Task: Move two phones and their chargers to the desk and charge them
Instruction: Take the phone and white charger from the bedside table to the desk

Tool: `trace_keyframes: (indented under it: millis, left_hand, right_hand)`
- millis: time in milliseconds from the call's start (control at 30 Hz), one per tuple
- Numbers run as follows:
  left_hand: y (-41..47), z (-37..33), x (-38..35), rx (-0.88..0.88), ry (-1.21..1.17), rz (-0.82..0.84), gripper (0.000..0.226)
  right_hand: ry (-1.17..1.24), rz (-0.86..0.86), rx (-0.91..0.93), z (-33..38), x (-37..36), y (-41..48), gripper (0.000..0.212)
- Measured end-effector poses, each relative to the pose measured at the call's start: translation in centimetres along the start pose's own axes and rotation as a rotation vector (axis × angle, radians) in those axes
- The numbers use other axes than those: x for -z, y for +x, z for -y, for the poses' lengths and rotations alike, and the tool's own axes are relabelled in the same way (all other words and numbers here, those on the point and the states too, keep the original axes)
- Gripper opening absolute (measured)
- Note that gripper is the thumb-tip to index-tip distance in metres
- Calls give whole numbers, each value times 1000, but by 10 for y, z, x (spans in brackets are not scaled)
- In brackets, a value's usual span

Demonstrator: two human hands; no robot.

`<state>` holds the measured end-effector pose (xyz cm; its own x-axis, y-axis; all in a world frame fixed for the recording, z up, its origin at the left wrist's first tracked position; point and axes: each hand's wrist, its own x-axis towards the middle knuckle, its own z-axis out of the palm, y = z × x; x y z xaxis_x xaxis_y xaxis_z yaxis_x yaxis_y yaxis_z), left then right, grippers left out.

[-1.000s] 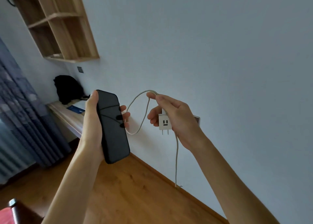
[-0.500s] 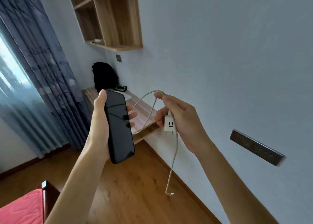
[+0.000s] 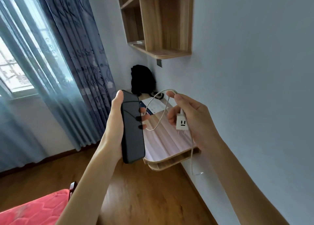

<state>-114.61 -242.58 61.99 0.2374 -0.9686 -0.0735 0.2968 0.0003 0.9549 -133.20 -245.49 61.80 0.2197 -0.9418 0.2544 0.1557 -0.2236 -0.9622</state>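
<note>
My left hand grips a black phone, screen dark and facing me, held upright in the air. My right hand holds a white charger plug with its two prongs pointing down. The charger's white cable loops up over my fingers and hangs down to a loose connector end. Behind both hands, the wall-mounted wooden desk runs along the right wall. Only one phone and one charger are in view.
A black backpack sits at the desk's far end, with papers in front of it. A wooden shelf unit hangs above. Blue curtains cover the window at left. A red bed corner is at lower left, over wooden floor.
The view has swung left and closer to the desk; the desk now lies right behind my hands. The wall socket strip has left the view. Both hands keep their hold.
</note>
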Motion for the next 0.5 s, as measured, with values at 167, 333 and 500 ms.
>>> trace_keyframes:
  millis: [167,333,500]
  left_hand:
    - [65,-5,38,1,-8,-83,73]
    - [140,-13,96,-9,16,-97,76]
    - [219,-32,161,28,5,-56,72]
  right_hand:
    - [41,54,-23,-30,-35,68,22]
    - [26,32,-32,-66,-85,131,24]
    - [-11,-41,-40,-99,-143,193,24]
